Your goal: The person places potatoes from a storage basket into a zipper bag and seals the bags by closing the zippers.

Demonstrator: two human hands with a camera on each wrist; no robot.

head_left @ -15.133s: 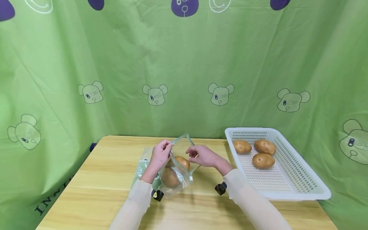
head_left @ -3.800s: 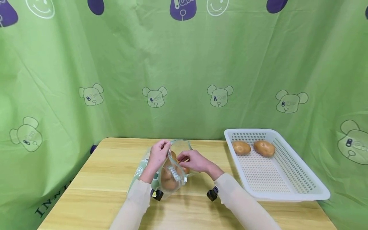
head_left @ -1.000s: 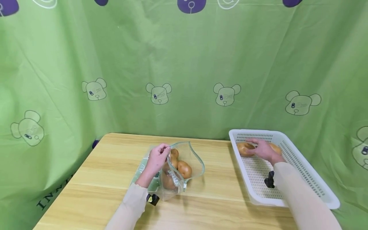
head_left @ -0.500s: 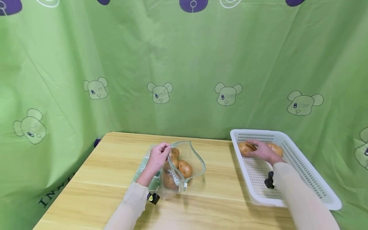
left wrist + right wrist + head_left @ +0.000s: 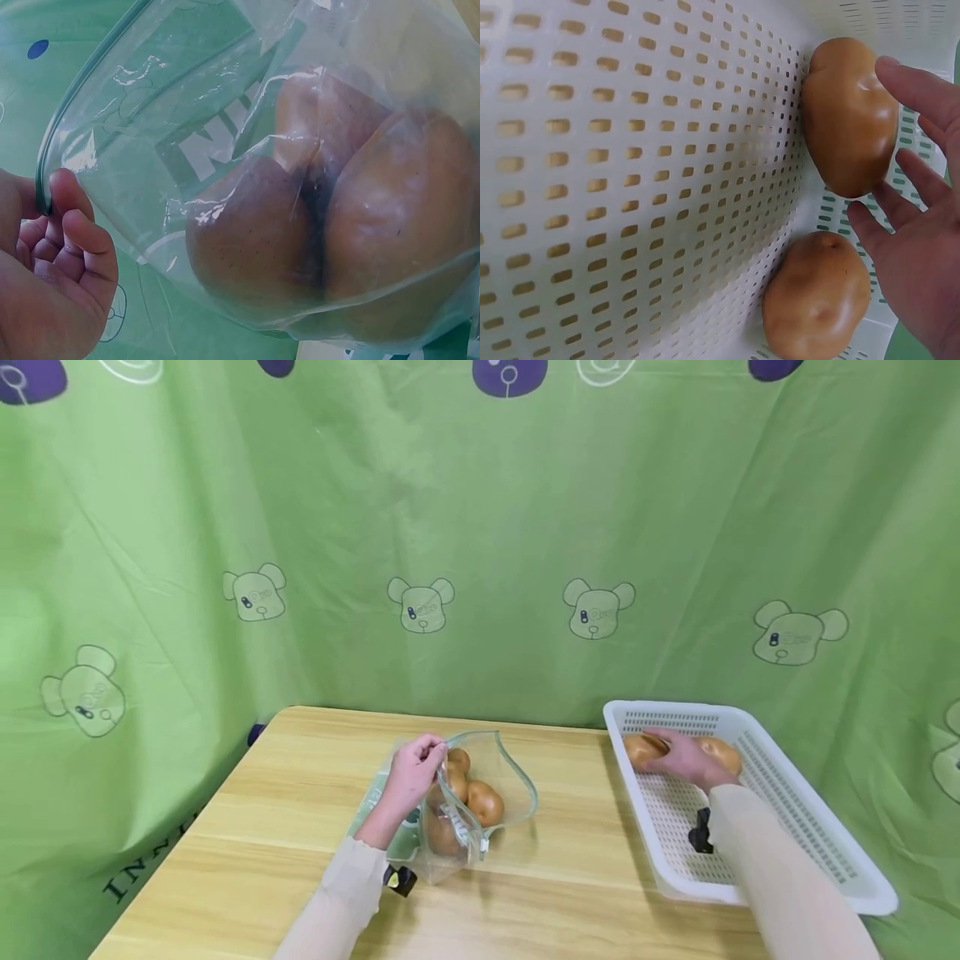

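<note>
My left hand (image 5: 411,772) pinches the rim of a clear zip bag (image 5: 536,800) between thumb and fingers. The bag's mouth gapes to the right, its slider at the near corner. Several brown potatoes (image 5: 484,802) lie inside, seen through the film in the left wrist view too. Over in the white basket, my right hand (image 5: 688,758) is at a potato (image 5: 641,752) on the left. In the right wrist view the thumb tip overlaps that potato (image 5: 847,112), and the spread fingertips are at its lower end. A second potato (image 5: 722,755) lies beside it, under the wrist.
The white perforated basket (image 5: 701,891) stands on the right of the wooden table (image 5: 570,868). A green printed plastic bag (image 5: 403,843) lies flat beneath the left hand and the clear bag. A green curtain (image 5: 337,652) hangs behind the table.
A potato left the basket and more now lie in the bag. My right hand moved from the bag to the basket, where its fingers shifted slightly at the left potato. My left hand kept its hold.
</note>
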